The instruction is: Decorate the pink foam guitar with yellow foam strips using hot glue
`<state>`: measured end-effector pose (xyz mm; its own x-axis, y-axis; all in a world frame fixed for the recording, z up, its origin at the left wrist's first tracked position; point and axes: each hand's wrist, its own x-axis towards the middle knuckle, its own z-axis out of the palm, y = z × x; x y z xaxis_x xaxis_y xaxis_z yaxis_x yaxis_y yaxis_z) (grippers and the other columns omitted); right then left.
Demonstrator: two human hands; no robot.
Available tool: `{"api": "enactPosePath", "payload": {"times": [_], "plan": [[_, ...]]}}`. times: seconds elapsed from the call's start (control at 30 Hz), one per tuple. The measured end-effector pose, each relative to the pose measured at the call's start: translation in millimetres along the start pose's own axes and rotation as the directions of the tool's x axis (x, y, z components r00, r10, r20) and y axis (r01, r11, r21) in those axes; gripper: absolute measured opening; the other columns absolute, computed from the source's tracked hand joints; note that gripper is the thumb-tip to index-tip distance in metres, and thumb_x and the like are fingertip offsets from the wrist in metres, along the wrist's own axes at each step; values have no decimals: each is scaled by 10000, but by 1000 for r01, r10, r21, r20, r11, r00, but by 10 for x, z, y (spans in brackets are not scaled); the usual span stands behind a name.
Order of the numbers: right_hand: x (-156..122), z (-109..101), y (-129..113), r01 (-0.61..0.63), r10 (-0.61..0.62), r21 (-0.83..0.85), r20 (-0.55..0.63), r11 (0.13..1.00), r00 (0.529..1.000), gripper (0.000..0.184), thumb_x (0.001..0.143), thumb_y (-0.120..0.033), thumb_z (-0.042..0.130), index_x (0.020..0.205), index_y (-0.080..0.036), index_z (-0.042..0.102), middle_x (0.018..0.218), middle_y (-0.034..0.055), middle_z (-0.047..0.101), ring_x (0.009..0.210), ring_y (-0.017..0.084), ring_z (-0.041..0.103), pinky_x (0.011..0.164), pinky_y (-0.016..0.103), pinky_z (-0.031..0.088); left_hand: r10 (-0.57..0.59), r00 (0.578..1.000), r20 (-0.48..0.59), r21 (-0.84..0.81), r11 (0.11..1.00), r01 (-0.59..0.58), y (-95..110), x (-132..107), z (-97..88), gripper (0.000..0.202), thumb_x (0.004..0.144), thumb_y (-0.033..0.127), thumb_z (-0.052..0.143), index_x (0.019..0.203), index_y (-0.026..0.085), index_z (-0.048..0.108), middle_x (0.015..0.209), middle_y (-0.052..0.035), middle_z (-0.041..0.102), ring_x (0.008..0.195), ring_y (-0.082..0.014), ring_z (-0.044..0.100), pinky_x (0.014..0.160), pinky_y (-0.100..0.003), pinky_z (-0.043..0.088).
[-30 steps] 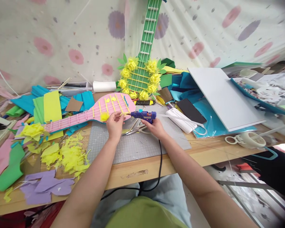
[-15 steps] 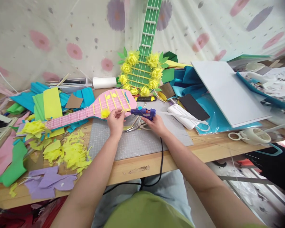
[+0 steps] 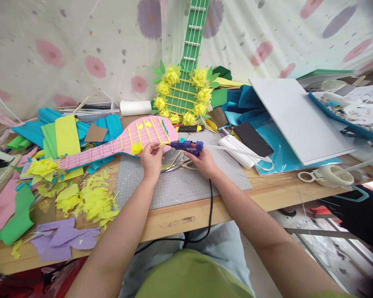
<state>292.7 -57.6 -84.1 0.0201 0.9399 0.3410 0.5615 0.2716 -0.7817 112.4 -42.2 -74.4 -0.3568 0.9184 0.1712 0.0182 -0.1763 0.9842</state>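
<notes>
Holding as before: right hand (image 3: 205,162) glue gun (image 3: 188,145), left hand (image 3: 151,160) yellow piece (image 3: 163,144).

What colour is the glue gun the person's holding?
The glue gun in the right hand is mostly dark blue, seen best in the head view.

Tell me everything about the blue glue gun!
The glue gun is dark blue and looks like plastic, with a reddish patch on its side. The right hand holds it roughly level above the cutting mat, nozzle pointing at a yellow piece in the left hand; whether they touch is unclear. A white stick extends behind, a black cord hangs below.
</notes>
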Motion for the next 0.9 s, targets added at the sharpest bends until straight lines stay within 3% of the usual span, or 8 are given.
{"api": "enactPosePath", "payload": {"times": [0.3,0.43,0.63,0.9], "plan": [[0,-23,-15,-39,39,7,-4,999,999,391,741,-526,594,957,-206,654,823,52,685,775,219,622,752,359,479,25,999,30,25,999,-26,-11,-14,0,183,688,260,654,831,166,590,687,4,627,575,-106,620,441,-185,491],[40,-91,1,-116,116,6,-71,993,991,422,730,-543,588,941,-184,655,825,73,682,762,234,620,730,368,472,41,998,52,-10,999,-40,5,-32,17,194,684,246,646,845,164,576,719,-2,624,576,-100,613,444,-181,489],[242,-280,219,-336,280,-182,-278,924,919,474,753,-562,540,888,-119,646,847,164,677,846,320,629,753,415,451,86,993,76,27,996,-88,-20,-49,20,262,675,259,638,912,164,578,807,-20,618,679,-115,611,493,-203,530],[358,-303,404,-414,335,-319,-274,853,902,549,762,-598,523,1001,-112,615,939,196,681,926,328,632,764,392,449,132,987,90,32,990,-135,-16,-63,22,283,677,231,616,952,179,568,856,-38,622,773,-142,618,521,-213,536]]}}
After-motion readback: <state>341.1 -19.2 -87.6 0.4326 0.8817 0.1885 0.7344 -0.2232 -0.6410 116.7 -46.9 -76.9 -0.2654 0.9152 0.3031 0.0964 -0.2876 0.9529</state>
